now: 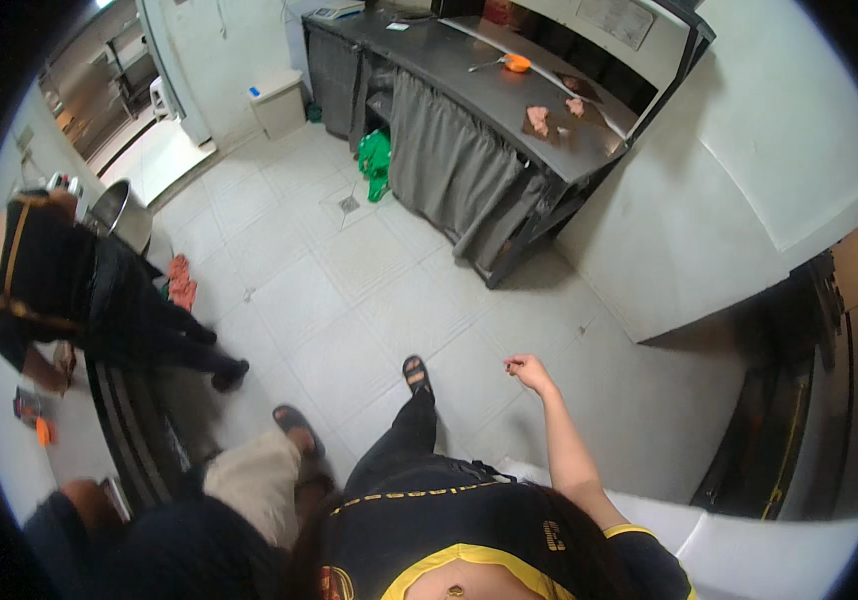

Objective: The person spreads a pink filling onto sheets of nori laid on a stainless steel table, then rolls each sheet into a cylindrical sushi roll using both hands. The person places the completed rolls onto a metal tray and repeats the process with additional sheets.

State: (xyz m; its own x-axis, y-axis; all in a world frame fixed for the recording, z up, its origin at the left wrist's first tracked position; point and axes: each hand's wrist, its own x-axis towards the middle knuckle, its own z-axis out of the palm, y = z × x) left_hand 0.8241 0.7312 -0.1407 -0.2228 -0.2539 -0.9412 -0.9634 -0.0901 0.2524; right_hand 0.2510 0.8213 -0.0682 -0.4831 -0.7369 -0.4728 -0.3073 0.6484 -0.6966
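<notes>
My right hand (526, 372) hangs in the air over the tiled floor (389, 250), my bare forearm reaching up from the lower right. Its fingers are loosely bent and look apart, with no object seen in them. Nothing is touching this hand; the nearest thing below is the floor. My left hand is out of view. One of my feet in a dark sandal (416, 374) is planted on the tiles, ahead of my body.
A dark counter (419, 55) with a grey curtain (449, 150) stands ahead, bearing an orange bowl (517, 64) and pink cloths (538, 121). A co-worker in black (59, 270) bends at the left beside a metal pot (123, 213). Another person (169, 550) is close at lower left.
</notes>
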